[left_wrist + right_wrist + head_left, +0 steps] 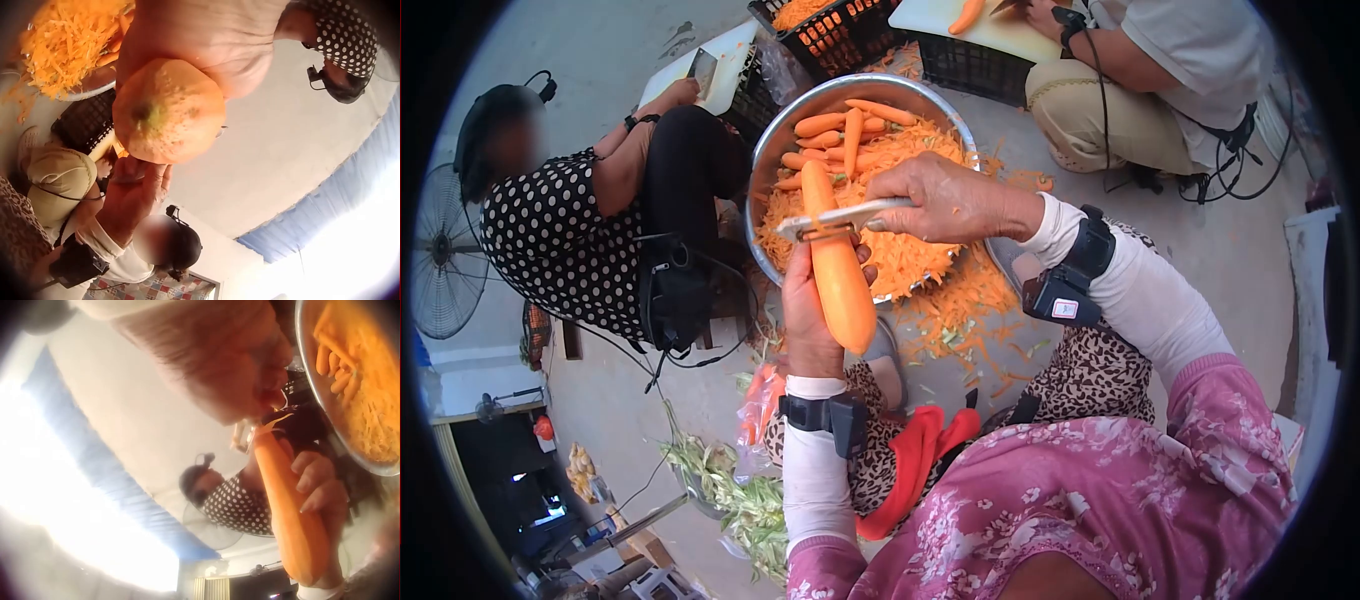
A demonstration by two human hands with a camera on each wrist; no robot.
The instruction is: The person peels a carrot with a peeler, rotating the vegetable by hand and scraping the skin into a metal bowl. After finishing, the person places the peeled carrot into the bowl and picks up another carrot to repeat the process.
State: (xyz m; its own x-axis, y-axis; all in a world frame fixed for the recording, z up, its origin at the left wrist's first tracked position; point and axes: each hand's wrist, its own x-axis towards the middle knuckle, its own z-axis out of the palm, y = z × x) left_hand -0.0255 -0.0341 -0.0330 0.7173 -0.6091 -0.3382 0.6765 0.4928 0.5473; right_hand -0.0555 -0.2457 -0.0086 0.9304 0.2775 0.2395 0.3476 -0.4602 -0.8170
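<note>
A large orange carrot (845,290) slants over the basin's near side in the head view, its thick end toward the wearer. My left hand (808,315) holds it from below; in the right wrist view, the fingers (320,484) wrap its side. A peeler (845,218) lies across the carrot's upper half, its handle gripped by my right hand (945,200). A strip of peel (275,423) lifts near the blade in the right wrist view. The left wrist view faces the carrot's blunt stem end (169,112), which hides most of the peeler.
A metal basin (752,190) full of shavings (910,255) and whole carrots (853,140) stands in front, with peelings spilled on the floor. Two people sit nearby at cutting boards (725,75) on black crates (840,40). Green husks (745,500) lie at lower left.
</note>
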